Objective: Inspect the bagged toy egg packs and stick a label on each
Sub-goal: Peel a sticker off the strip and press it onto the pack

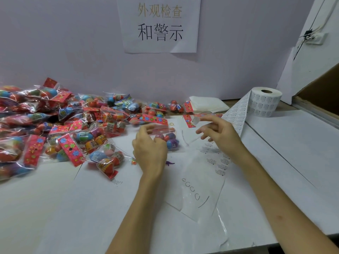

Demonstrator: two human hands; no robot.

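Note:
One bagged toy egg pack with a red header lies in the middle of the white table. My left hand has its fingers curled over the pack's left side and holds it, thumb near the header. My right hand hovers to the right of the pack. It pinches a small white label at its fingertips, above the table. A label roll stands at the back right. Its backing strip runs down under my right wrist, with a few labels left on it.
A big pile of bagged egg packs fills the left side of the table. A stack of white sheets lies by the wall. A cardboard box stands at the right. A tiny purple toy and a rubber band lie near the pack.

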